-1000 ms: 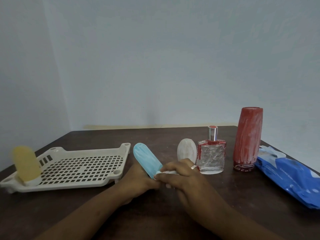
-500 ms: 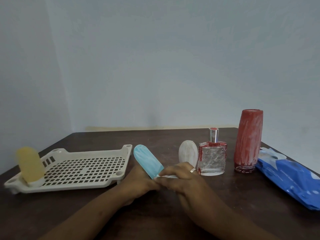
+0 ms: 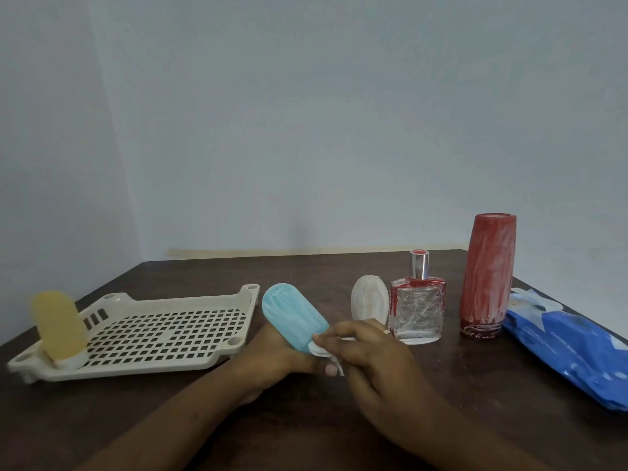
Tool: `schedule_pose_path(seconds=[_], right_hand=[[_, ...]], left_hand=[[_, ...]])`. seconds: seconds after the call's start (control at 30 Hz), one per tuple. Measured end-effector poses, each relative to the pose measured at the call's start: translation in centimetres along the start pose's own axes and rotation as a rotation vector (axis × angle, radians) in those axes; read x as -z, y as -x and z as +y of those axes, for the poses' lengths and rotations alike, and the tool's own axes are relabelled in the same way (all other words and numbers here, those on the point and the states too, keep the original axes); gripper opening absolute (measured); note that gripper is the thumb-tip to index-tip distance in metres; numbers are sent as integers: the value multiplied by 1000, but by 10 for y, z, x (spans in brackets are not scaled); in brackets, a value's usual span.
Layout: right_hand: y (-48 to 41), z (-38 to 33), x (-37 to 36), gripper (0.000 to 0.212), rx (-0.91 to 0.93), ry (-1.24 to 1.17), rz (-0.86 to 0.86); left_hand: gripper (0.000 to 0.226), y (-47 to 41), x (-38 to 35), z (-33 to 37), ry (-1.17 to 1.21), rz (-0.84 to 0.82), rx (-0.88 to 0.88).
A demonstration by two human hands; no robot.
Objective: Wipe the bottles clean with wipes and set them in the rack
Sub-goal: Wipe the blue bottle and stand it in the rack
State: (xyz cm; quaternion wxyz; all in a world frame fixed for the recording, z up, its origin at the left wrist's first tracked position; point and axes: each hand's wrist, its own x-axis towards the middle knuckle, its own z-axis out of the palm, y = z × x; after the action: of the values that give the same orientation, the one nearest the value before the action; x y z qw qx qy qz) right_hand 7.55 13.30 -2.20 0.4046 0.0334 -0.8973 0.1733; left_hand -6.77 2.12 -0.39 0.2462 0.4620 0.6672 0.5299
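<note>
My left hand (image 3: 272, 358) grips the lower end of a light blue bottle (image 3: 294, 316), which tilts up and to the left. My right hand (image 3: 370, 355) holds a white wipe (image 3: 319, 350) against the bottle's lower part. A beige perforated rack (image 3: 163, 331) lies at the left with a yellow bottle (image 3: 57, 326) standing in its near left corner. A small white bottle (image 3: 369, 302), a clear glass bottle with red edges (image 3: 417, 311) and a tall red bottle (image 3: 487, 277) stand in a row behind my right hand, all smeared with white.
A blue pack of wipes (image 3: 571, 345) lies along the table's right edge. The dark wooden table (image 3: 458, 385) meets a pale wall at the back.
The bottle and both hands stay in about the same place; my right hand has shifted the wipe slightly along the bottle's lower part. The camera has tilted a little.
</note>
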Motion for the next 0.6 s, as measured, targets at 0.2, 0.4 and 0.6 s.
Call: schedule_pose_path(seconds=[0.2,0.4,0.6], right_hand=[[-5,10,2,26,-173,-73,101],[-4,8,0,21,-185,-108,154],[-6,12,3,12,-251,-139,216]], left_hand=[[54,-3,0,-1,24,-29,44],[52,-2,0,-1,14,-46,59],[50,0,-1,5,12,-101,75]])
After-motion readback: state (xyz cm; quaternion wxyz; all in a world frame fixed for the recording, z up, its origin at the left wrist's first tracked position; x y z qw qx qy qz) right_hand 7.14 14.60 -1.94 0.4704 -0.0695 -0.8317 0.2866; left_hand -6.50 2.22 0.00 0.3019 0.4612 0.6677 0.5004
